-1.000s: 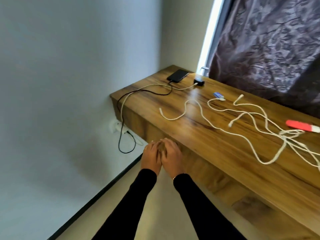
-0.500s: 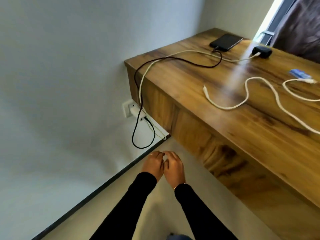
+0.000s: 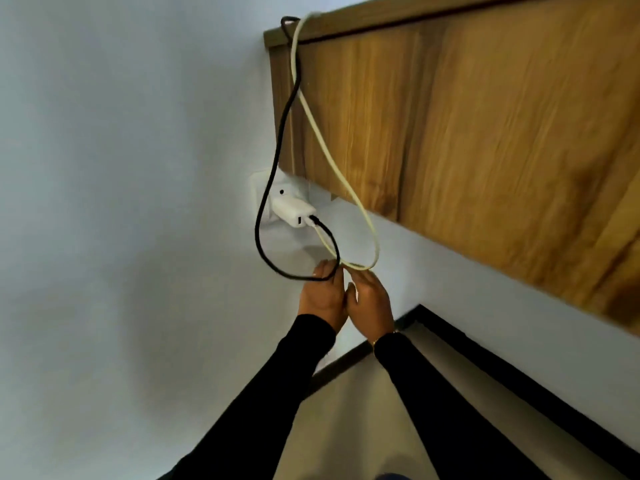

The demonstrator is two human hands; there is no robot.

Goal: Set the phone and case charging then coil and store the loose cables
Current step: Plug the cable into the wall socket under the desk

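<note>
No brand, label or writing can be read anywhere here. Your left hand [image 3: 323, 299] and right hand [image 3: 370, 301] sit side by side low on the wall [image 3: 104, 202], both in black sleeves, fingers loosely extended and apart rather than closed around anything. The bottom of the black cable [image 3: 277, 147] loop crosses your left fingertips, and the bottom of the white cable [image 3: 322, 140] loop lies just at your right fingertips; the blur makes it hard to say whether either cable is pinched or only touched. Both cables run mostly up and down: they come over the corner of the wooden desk [image 3: 485, 116] at the top, hang along its side panel, curve into loops by your hands, and rise again to the white charger [image 3: 292, 211]. The charger is plugged into the wall socket [image 3: 263, 188] just under the desk's lower edge, its body pointing away from the wall, with the black plug seated in its outer face.
</note>
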